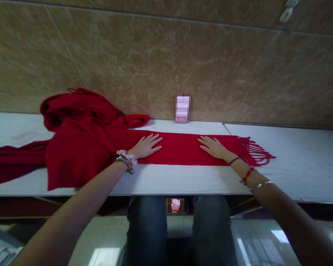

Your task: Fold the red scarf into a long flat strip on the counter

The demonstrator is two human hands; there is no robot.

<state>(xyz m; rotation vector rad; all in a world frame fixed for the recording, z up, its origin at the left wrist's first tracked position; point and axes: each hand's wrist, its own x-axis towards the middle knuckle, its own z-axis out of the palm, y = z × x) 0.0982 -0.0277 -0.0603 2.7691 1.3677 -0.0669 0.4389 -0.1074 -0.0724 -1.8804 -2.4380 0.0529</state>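
Observation:
A red scarf (pixel 180 149) with a fringed right end lies flat along the white table. My left hand (pixel 146 146) rests palm down on it, fingers spread, near where the scarf meets a heap of red cloth. Toward the fringe (pixel 256 151), my right hand (pixel 214 147) also presses flat on the scarf with its fingers apart. The heap looks like a red garment (pixel 80 144) with a hood and sleeves, bunched at the left. Where the scarf's left end runs under or into it is hidden.
Behind the white table (pixel 294 162) stands a brown marbled wall (pixel 155 66). A small blurred upright object (pixel 182 109) leans against it at the back edge. Below the front edge, between my knees, a phone (pixel 176 205) shows a pink cartoon figure.

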